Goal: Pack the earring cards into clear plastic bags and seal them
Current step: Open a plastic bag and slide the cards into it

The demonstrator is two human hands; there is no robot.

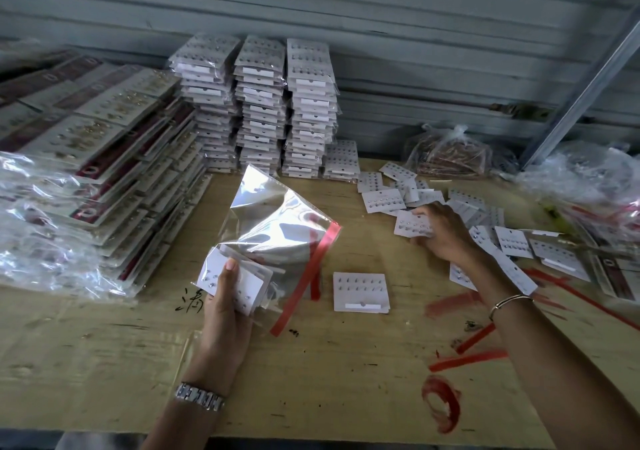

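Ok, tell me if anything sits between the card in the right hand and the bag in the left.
Nothing visible does. The right hand pinches an earring card; the clear bag, gripped with a card bundle by the left hand, lies across bare table. A small card stack sits nearer the person, off that line.

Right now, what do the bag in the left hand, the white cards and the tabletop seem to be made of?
Bag: thin clear plastic film, glossy; it crinkles and mirrors light. Cards: probably stiff white paperboard, matte; they lie flat with crisp edges. Tabletop: likely plywood or similar board, unfinished; pale, grainy, scuffed and marked.
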